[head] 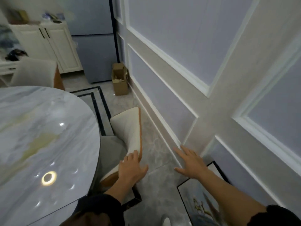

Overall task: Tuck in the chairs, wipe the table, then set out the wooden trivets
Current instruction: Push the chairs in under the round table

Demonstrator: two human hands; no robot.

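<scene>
A round marble table (pixel 40 128) fills the left of the head view. A cream chair with an orange-brown edge (pixel 128 131) stands at its right rim, its grey seat partly under the tabletop. My left hand (pixel 132 168) rests against the near end of the chair's backrest, fingers straight on the cream side. My right hand (pixel 190 162) hovers open in the air to the right, fingers spread, holding nothing. A second cream chair (pixel 35 72) stands at the table's far side. No trivets or cloth are in view.
A panelled wall (pixel 203 79) runs close along the right. A cardboard box (pixel 119 79) sits on the floor by the wall, next to a grey fridge (pixel 96 46). A framed picture (pixel 202 203) leans low at the wall. White cabinets (pixel 53 43) stand at the back.
</scene>
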